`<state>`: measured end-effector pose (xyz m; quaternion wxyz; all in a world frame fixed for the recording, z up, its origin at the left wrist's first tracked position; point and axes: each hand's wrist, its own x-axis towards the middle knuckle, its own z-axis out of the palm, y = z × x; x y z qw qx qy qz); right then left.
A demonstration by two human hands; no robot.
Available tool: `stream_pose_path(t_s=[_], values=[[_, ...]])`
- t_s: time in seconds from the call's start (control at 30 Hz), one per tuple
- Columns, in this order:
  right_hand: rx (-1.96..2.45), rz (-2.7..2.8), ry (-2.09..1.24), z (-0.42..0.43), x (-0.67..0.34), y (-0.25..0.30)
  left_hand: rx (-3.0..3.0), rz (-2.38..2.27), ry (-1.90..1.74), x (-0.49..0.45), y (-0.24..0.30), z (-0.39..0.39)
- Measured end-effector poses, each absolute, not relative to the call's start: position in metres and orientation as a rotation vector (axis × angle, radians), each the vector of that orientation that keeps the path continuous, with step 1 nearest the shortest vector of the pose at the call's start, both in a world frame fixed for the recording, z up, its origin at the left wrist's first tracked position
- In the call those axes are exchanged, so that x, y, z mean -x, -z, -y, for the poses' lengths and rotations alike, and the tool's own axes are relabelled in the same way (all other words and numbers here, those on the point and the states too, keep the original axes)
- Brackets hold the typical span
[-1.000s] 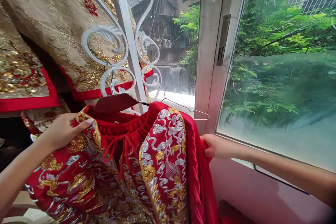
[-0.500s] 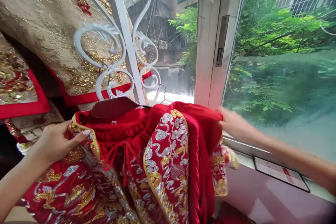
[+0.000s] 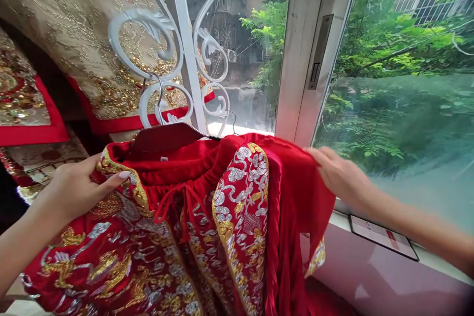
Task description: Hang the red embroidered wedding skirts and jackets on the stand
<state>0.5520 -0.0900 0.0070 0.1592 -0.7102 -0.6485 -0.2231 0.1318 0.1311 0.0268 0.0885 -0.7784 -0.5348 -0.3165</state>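
Observation:
A red embroidered jacket (image 3: 122,252) with gold and silver motifs hangs over a dark hanger (image 3: 166,137), whose metal hook is caught on white scrollwork. My left hand (image 3: 79,185) pinches the jacket's gold-trimmed collar edge at the left, thumb on the outside. Beneath the jacket shows a red gathered garment (image 3: 181,173) with a tied cord at its neck. My right hand (image 3: 335,170) is closed on the red cloth at the right shoulder, pulling it outward; its fingertips are partly hidden by the cloth. The jacket's right side is folded back, with its plain red inside showing.
The white metal scrollwork rack (image 3: 185,44) stands behind the hanger. Beige, gold-sequined garments (image 3: 92,59) with red borders hang at the left. A window frame (image 3: 301,59) rises behind, and a flat framed card (image 3: 383,237) lies on the sill at the right.
My right hand has drawn the red cloth slightly outward and down, and more of its plain side shows. My left hand keeps its grip on the collar. The view has shifted slightly.

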Motion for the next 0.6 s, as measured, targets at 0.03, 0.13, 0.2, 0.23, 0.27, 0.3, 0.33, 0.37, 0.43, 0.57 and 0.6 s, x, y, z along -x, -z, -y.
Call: stream_pose_path(t_s=[0.03,0.13,0.2,0.23,0.27,0.3,0.33,0.37,0.43,0.57,0.6], values=[[2.068,1.9,0.471,0.092,-0.551,-0.001,2.321,1.587,0.941,-0.13,-0.026,-0.133],[2.063,1.98,0.017,0.1,-0.549,0.005,2.347,1.541,0.953,-0.13,-0.023,-0.132],[1.989,1.917,-0.111,0.103,-0.547,-0.002,2.256,1.379,1.161,-0.138,-0.023,-0.122],[1.948,1.867,-0.15,0.103,-0.547,-0.006,2.154,1.247,1.325,-0.145,-0.023,-0.113],[1.908,1.809,-0.183,0.101,-0.545,-0.01,2.04,1.089,1.482,-0.155,-0.024,-0.102],[1.869,1.751,-0.222,0.098,-0.544,-0.013,1.938,0.931,1.6,-0.168,-0.025,-0.089],[1.829,1.698,-0.282,0.094,-0.541,-0.016,1.902,0.804,1.648,-0.183,-0.026,-0.075],[1.787,1.643,-0.368,0.089,-0.538,-0.018,1.969,0.691,1.613,-0.201,-0.026,-0.061],[1.698,1.517,-0.622,0.079,-0.529,-0.019,2.176,0.574,1.476,-0.238,-0.025,-0.035],[1.459,1.306,-1.129,0.061,-0.513,-0.02,2.452,0.759,1.457,-0.3,-0.01,-0.015],[1.413,1.282,-1.156,0.058,-0.511,-0.022,2.435,0.805,1.498,-0.31,-0.004,-0.017]])
